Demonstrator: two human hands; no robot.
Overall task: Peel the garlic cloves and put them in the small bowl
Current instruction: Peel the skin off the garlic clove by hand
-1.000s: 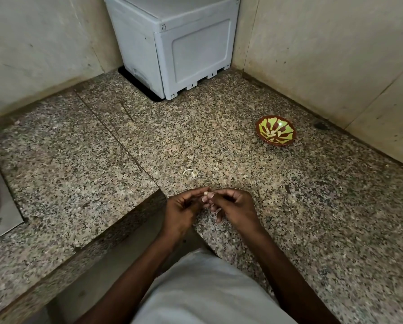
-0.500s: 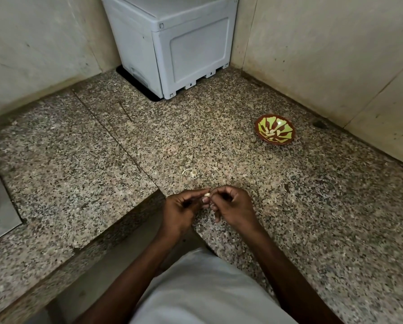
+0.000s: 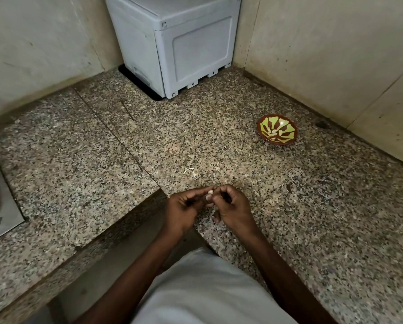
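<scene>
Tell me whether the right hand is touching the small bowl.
Apart. The head view shows the right hand pinching a garlic clove with the left hand, with bare counter between it and the small bowl.

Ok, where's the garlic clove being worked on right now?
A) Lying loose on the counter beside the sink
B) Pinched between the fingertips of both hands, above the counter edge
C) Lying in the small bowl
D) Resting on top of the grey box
B: the garlic clove shows as a pale bit pinched between the left hand and right hand, well short of the small bowl.
</scene>
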